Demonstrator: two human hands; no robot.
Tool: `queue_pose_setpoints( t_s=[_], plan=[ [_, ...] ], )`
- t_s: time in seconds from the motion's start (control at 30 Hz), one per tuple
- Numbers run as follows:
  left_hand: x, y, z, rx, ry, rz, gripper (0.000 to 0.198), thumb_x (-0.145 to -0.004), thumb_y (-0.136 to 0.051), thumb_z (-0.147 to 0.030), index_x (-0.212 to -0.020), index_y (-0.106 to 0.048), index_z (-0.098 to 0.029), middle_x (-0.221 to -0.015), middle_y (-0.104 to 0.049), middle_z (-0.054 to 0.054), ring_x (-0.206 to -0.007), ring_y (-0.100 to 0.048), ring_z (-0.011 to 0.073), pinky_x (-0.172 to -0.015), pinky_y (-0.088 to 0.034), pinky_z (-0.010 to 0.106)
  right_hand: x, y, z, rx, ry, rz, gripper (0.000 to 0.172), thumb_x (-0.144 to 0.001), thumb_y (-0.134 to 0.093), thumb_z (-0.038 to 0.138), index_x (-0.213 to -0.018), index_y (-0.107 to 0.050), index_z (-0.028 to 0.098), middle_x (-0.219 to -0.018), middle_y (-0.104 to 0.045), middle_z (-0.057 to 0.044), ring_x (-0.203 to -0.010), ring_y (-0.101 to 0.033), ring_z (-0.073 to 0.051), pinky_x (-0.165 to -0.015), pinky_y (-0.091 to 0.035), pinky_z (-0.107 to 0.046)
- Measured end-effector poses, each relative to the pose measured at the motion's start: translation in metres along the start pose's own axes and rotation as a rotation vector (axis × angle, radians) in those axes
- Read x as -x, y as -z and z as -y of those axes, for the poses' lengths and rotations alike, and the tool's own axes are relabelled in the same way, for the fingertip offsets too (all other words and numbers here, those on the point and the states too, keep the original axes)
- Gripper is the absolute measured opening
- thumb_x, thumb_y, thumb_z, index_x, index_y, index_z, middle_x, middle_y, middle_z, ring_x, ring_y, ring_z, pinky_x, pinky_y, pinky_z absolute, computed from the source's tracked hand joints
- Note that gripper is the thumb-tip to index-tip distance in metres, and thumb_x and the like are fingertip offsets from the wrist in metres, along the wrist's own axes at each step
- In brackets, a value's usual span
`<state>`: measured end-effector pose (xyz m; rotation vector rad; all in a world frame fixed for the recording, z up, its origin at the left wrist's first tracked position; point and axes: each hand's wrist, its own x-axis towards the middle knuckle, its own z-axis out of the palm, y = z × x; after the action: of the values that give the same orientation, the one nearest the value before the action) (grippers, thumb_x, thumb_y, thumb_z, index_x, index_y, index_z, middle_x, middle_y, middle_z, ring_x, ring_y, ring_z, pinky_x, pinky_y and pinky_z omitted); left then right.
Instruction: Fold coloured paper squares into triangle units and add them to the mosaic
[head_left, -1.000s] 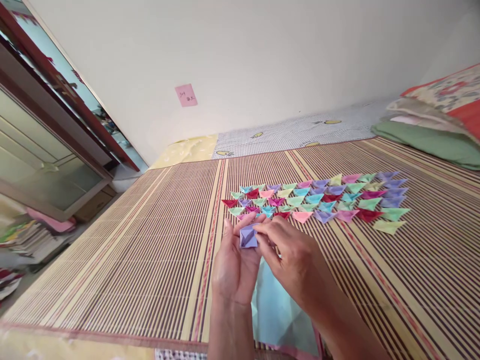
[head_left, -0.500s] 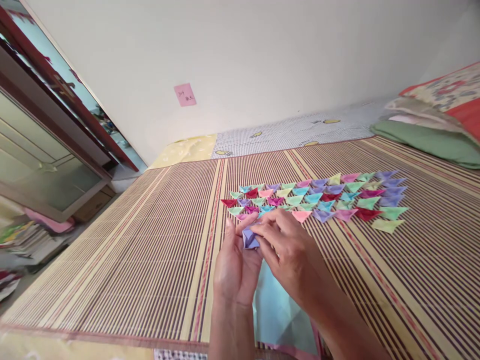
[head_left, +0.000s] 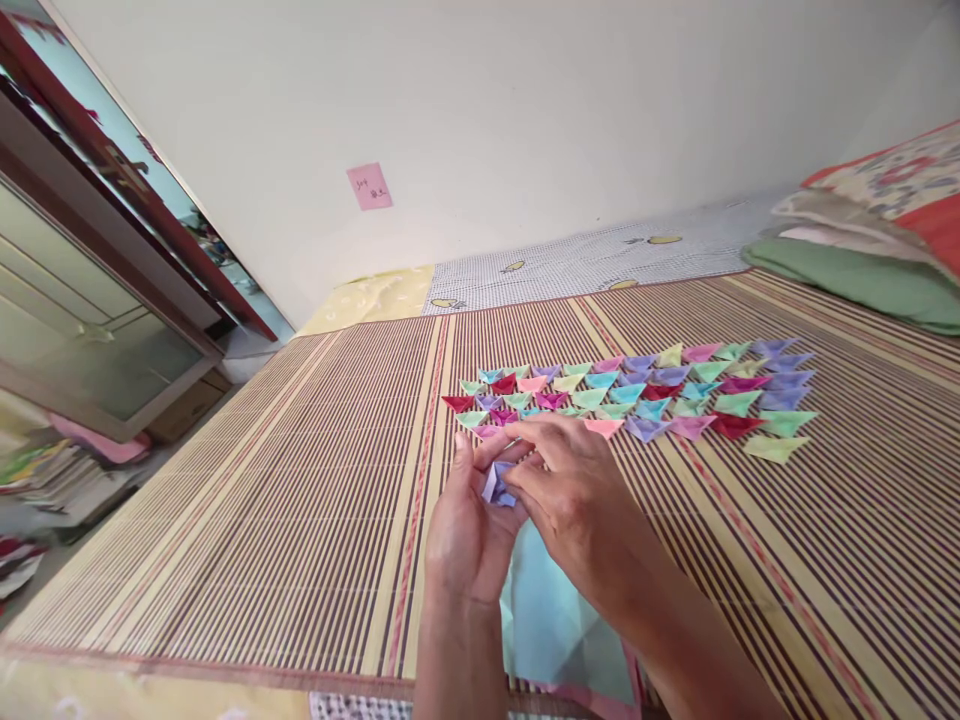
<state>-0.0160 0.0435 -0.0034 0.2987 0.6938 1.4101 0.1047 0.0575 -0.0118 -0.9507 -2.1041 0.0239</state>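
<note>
A small lilac folded paper piece (head_left: 496, 484) is pinched between both of my hands above the striped mat. My left hand (head_left: 465, 530) cups it from below, thumb and fingers closed on its left side. My right hand (head_left: 574, 505) covers its right side with fingers pressed onto the fold. Just beyond my fingers lie several rows of folded paper triangles (head_left: 637, 395) in pink, green, blue, purple and red. A pale blue paper sheet (head_left: 551, 620) lies under my wrists.
The striped bamboo mat (head_left: 300, 500) covers a bed. Folded bedding and a pillow (head_left: 862, 270) sit at the far right. A pink note (head_left: 369, 186) is stuck on the wall. A mirrored cabinet (head_left: 90, 290) and stacked items stand at the left.
My right hand has slid further over the lilac piece, pressing it flatter and hiding more of it. Both hands stay in nearly the same place.
</note>
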Motion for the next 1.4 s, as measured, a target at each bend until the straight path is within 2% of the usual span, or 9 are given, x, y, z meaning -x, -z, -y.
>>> queue_pose_setpoints(
  t_s=[0.13,0.37,0.47,0.67,0.83,0.97,1.07,1.27,1.4],
  plan=[
    [-0.001,0.002,0.0,0.007,0.016,-0.018,0.05,-0.102,-0.056,-0.05,-0.099,-0.08,-0.007,-0.092,-0.076,0.016,-0.082,-0.072,0.0214,-0.078,-0.056,0.032,0.001,-0.001,-0.001,-0.009,0.001,0.043,0.017,-0.094,-0.067,0.006,-0.086,-0.074,0.018,-0.126,-0.072,-0.011,-0.124,-0.057,-0.033,-0.099,-0.049,-0.052],
    [0.002,-0.004,0.001,0.027,0.006,0.059,0.046,-0.102,-0.058,-0.049,-0.098,-0.079,-0.009,-0.105,-0.078,0.02,-0.113,-0.072,0.0326,-0.096,-0.056,0.042,-0.003,-0.001,0.004,-0.08,-0.077,0.005,0.021,-0.093,-0.065,0.003,-0.082,-0.072,0.02,-0.119,-0.072,-0.009,-0.117,-0.06,-0.031,-0.097,-0.05,-0.049],
    [0.003,-0.006,0.003,0.019,0.004,0.061,0.047,-0.102,-0.058,-0.049,-0.103,-0.08,-0.008,-0.109,-0.078,0.021,-0.117,-0.071,0.0339,-0.099,-0.056,0.044,-0.003,-0.004,0.005,-0.058,-0.103,-0.046,0.022,-0.092,-0.062,0.002,-0.082,-0.072,0.019,-0.121,-0.072,-0.012,-0.118,-0.06,-0.032,-0.097,-0.051,-0.051],
    [0.0,-0.001,0.006,0.014,0.014,0.061,0.046,-0.099,-0.062,-0.05,-0.101,-0.081,-0.008,-0.107,-0.078,0.022,-0.118,-0.071,0.0351,-0.099,-0.056,0.047,-0.005,-0.002,0.003,-0.075,-0.073,-0.153,0.027,-0.093,-0.055,0.002,-0.078,-0.067,0.02,-0.116,-0.071,-0.013,-0.117,-0.061,-0.032,-0.095,-0.052,-0.053],
    [-0.002,-0.002,0.011,-0.002,-0.016,0.012,0.047,-0.108,-0.047,-0.035,-0.092,-0.083,-0.008,-0.101,-0.08,0.018,-0.114,-0.072,0.0278,-0.104,-0.054,0.038,-0.005,-0.002,0.003,-0.092,-0.1,-0.142,0.023,-0.087,-0.058,-0.001,-0.079,-0.067,0.019,-0.117,-0.07,-0.014,-0.118,-0.06,-0.033,-0.099,-0.051,-0.054],
    [-0.002,-0.007,0.008,0.02,0.014,-0.013,0.061,-0.112,-0.033,-0.034,-0.09,-0.083,-0.007,-0.093,-0.079,0.018,-0.109,-0.074,0.0282,-0.102,-0.055,0.041,-0.003,-0.001,0.003,-0.111,-0.14,-0.12,0.022,-0.081,-0.062,-0.002,-0.088,-0.069,0.018,-0.12,-0.07,-0.014,-0.12,-0.059,-0.033,-0.101,-0.05,-0.053],
    [-0.002,-0.01,0.005,0.072,0.034,-0.056,0.061,-0.112,-0.032,-0.033,-0.09,-0.081,-0.005,-0.094,-0.078,0.018,-0.104,-0.074,0.0272,-0.1,-0.056,0.041,-0.003,0.002,0.003,-0.173,-0.143,-0.112,0.028,-0.078,-0.059,-0.005,-0.091,-0.07,0.017,-0.116,-0.07,-0.011,-0.116,-0.06,-0.03,-0.099,-0.05,-0.049],
    [-0.002,-0.015,0.006,0.254,0.027,-0.191,0.051,-0.111,-0.04,-0.029,-0.079,-0.074,-0.009,-0.08,-0.071,0.009,-0.079,-0.071,0.0133,-0.087,-0.056,0.023,-0.004,0.004,0.007,-0.21,-0.13,-0.081,0.028,-0.095,-0.049,0.002,-0.092,-0.073,0.019,-0.113,-0.073,-0.011,-0.115,-0.061,-0.03,-0.095,-0.049,-0.049],
    [-0.005,-0.015,0.009,0.289,0.024,-0.213,0.051,-0.111,-0.04,-0.031,-0.079,-0.072,-0.009,-0.079,-0.07,0.008,-0.077,-0.071,0.0125,-0.079,-0.057,0.02,-0.004,0.004,0.008,-0.208,-0.117,-0.06,0.031,-0.097,-0.047,0.003,-0.096,-0.074,0.018,-0.115,-0.074,-0.011,-0.117,-0.061,-0.031,-0.095,-0.048,-0.05]
  ],
)
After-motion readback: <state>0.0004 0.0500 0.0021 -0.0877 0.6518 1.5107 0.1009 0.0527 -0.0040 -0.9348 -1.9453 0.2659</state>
